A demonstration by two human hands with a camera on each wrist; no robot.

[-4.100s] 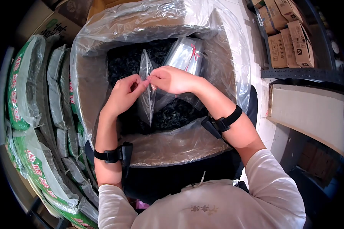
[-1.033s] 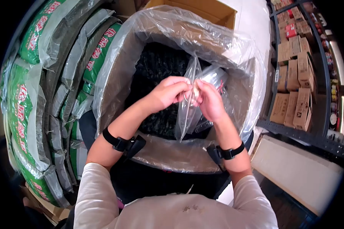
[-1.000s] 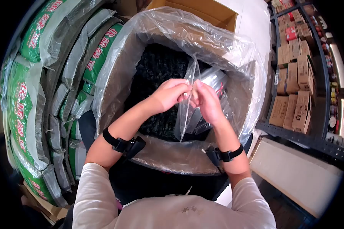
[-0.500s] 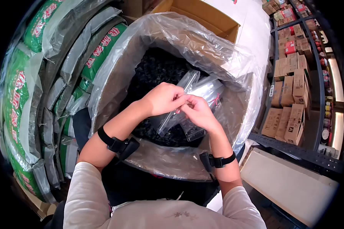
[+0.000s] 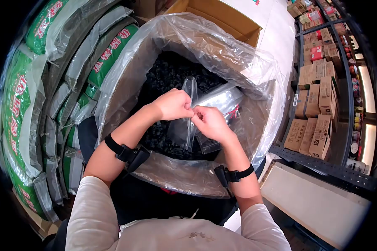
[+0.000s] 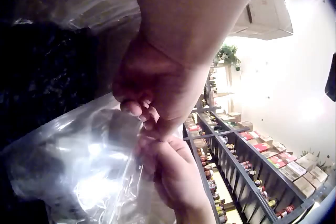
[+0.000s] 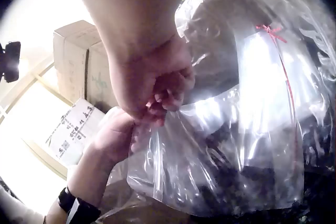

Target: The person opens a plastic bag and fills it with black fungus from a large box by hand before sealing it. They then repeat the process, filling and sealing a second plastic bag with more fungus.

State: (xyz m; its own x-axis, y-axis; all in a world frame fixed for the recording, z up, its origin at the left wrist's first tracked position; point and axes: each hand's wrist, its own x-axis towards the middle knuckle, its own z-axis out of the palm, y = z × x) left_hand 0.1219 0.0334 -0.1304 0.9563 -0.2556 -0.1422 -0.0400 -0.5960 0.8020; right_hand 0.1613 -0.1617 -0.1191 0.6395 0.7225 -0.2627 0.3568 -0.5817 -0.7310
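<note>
A clear plastic zip bag (image 5: 181,131) hangs over the box, its zip strip (image 7: 156,163) showing in the right wrist view. My left hand (image 5: 174,104) pinches the bag's edge with curled fingers. Right beside it, fingertips meeting, my right hand (image 5: 211,123) pinches the same edge. Below lie dark, crinkled dried pieces (image 5: 159,81), filling the bottom of a cardboard box lined with clear plastic sheeting (image 5: 155,167). A bundle of clear bags (image 5: 222,97) tied with red string (image 7: 273,32) rests on the pieces, to the right of my hands.
Green printed sacks (image 5: 16,108) are piled along the left. An opened cardboard box (image 5: 222,19) stands behind the lined one. On the right, a dark metal shelf (image 5: 341,138) carries several brown cartons (image 5: 308,136), with a pale panel (image 5: 314,192) below it.
Both hands have moved slightly left and down with the zip bag between them. The bag earlier stood spread between them; now their fingertips meet at its edge. The head view has also shifted.
</note>
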